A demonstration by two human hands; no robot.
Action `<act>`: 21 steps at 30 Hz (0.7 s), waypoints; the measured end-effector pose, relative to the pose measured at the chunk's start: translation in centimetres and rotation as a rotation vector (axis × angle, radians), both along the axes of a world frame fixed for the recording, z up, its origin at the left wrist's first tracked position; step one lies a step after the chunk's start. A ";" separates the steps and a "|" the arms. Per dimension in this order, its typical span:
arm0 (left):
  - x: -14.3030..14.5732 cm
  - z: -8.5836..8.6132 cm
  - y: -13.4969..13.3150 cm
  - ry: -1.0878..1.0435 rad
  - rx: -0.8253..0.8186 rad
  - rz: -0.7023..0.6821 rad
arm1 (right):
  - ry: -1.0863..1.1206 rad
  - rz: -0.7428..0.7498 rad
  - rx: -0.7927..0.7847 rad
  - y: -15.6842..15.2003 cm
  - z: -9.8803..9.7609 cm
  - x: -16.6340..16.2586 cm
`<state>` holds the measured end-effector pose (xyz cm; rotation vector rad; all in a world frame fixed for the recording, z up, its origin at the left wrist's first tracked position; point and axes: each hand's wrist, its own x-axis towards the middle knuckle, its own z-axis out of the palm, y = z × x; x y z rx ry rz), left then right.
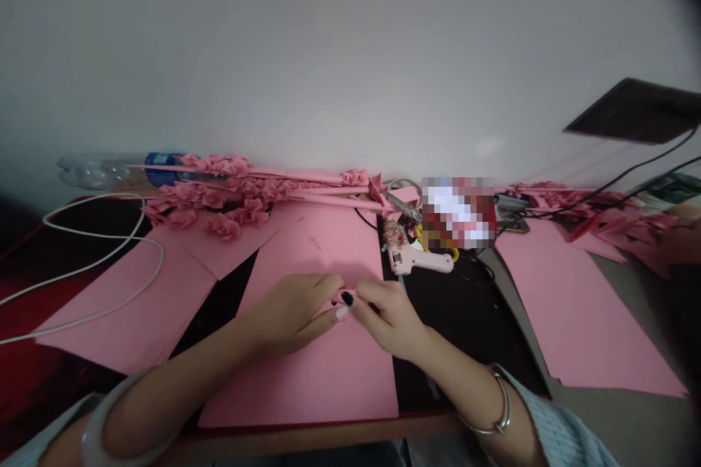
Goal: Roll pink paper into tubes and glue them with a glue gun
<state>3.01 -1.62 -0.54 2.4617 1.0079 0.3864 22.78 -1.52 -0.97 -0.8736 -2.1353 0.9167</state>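
light-blue sleeves (561, 419) sit behind both hands (296, 310) (393, 314), pinching pink paper (353, 292) between them.

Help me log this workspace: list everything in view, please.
Held paper: one, pink, centre
Paper sheets: several, pink, left to right
Paper flowers: many, pink, mostly back left
Paper stems: several, pink, back centre
Glue gun: one, pale pink, right of centre
Scissors: apparently one, yellow-handled, behind glue gun
Blurred object: one, red and white, back right
Bottle: one, clear, blue-labelled, back left
Cable: one, white, left
Cords: two or more, black, right
Panel: one, dark, upper right
Table: one, black-topped, below
Wall: one, grey, behind
Sleeves: two, light blue, lower corners
Bangles: two, pale left, silver right
Left hand: one, pale thumbnail, centre
Right hand: one, black thumbnail, centre
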 end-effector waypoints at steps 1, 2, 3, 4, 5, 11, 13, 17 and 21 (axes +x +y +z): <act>0.0 0.0 0.0 -0.017 -0.013 -0.011 | 0.005 0.001 0.003 0.0 0.0 0.0; 0.0 -0.1 0.0 -0.035 -0.025 -0.020 | 0.009 0.000 0.004 -0.1 0.1 0.0; 0.0 -0.2 0.1 -0.049 -0.031 -0.025 | 0.013 -0.002 0.005 -0.1 0.1 0.0; 0.0 -0.3 0.1 -0.056 -0.029 -0.021 | 0.020 -0.007 0.006 -0.2 0.2 0.0; 0.0 -0.5 0.2 -0.057 -0.019 -0.009 | 0.027 -0.012 0.009 -0.2 0.2 0.0; -0.1 -1.1 0.5 -0.047 0.057 0.076 | 0.044 -0.028 -0.044 -0.1 0.3 0.2; -0.2 -1.2 0.6 -0.084 0.048 0.061 | 0.071 0.013 -0.113 0.0 0.4 0.3; -0.6 -1.4 0.8 -0.156 0.023 0.057 | 0.208 0.111 -0.316 0.0 0.6 0.7; -0.7 -1.1 0.9 -0.247 -0.037 0.072 | 0.343 0.159 -0.506 -0.1 0.7 0.7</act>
